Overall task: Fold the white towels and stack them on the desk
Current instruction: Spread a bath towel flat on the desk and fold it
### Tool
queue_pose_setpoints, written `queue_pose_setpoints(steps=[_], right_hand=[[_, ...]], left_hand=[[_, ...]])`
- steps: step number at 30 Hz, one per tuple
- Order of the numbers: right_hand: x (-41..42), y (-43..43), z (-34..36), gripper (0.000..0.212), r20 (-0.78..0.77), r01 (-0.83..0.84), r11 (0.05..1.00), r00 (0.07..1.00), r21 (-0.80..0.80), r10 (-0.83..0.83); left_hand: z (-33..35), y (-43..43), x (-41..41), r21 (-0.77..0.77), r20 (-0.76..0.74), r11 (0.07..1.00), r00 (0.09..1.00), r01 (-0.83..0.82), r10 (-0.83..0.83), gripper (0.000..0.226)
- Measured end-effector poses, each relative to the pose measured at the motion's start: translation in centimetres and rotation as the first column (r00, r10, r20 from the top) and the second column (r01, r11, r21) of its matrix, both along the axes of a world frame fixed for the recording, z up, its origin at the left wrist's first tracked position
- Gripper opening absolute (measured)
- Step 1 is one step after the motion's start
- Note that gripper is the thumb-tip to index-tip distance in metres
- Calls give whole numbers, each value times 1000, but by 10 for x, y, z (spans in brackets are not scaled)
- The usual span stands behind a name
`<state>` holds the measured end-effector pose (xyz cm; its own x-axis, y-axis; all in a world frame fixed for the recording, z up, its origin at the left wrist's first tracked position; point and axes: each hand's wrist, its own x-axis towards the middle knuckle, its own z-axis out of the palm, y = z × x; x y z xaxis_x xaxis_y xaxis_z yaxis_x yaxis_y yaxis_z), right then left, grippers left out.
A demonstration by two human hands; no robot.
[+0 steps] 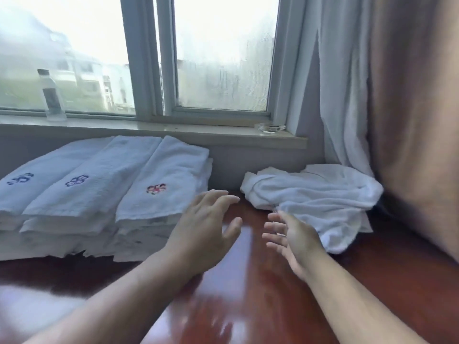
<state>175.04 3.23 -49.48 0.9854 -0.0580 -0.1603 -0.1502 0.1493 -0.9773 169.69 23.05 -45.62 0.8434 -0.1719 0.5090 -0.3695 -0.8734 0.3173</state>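
Hotel-like room: curtain (360,95), windowsill (154,131), embroidered towel stacks (99,194).

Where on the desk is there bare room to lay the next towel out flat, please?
The desk is bare in front, from the folded stacks on the left to the crumpled towel on the right; the left hand and right hand hover over it. The back is crowded, with only a narrow strip between stacks and crumpled towel.
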Motion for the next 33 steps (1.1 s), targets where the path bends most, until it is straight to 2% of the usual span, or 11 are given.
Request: queue_pose_setpoints(steps=[5, 8, 10, 12, 13, 15, 21, 28, 30, 32, 33], right_hand=[[-23, -75, -46, 19, 101, 308, 949, 948, -65, -301], [-12, -86, -52, 18, 45, 281, 960, 959, 4, -281], [-2, -84, -53, 21, 76, 289, 956, 956, -53, -284], [9, -84, -52, 29, 234, 412, 884, 902, -221, -361], [12, -85, -51, 35, 349, 506, 806, 848, -308, -399], [20, -90, -50, 38, 481, 626, 703, 756, -337, -443], [55, -102, -54, 39, 224, 451, 664, 888, -596, -402], [52, -108, -66, 22, 330, 537, 779, 836, -324, -438], [55, -110, -65, 21, 294, 527, 808, 842, -264, -453], [58, -112, -63, 21, 265, 505, 828, 856, -241, -445], [58, -113, -63, 22, 260, 507, 830, 855, -232, -449]], left_hand=[[-50, -65, 13, -199, -68, 972, 988, 124, -140, 33], [-83, -98, 31, -391, -120, 918, 985, 64, -120, 27], [-100, -114, 45, -462, -124, 887, 989, 13, -80, 25], [-109, -125, 65, -479, -122, 878, 992, -25, -38, 23], [-111, -128, 76, -474, -122, 880, 992, -36, -25, 22], [-114, -133, 96, -437, -137, 898, 990, -53, -9, 19], [-123, -137, 122, -306, -274, 951, 961, -54, -34, 53], [-126, -136, 131, -358, -210, 933, 977, -48, -31, 104], [-125, -138, 135, -285, -231, 958, 972, -32, -36, 88], [-122, -138, 138, -219, -215, 976, 975, 14, -62, 38], [-120, -138, 138, -271, -207, 962, 973, 40, -98, 20]])
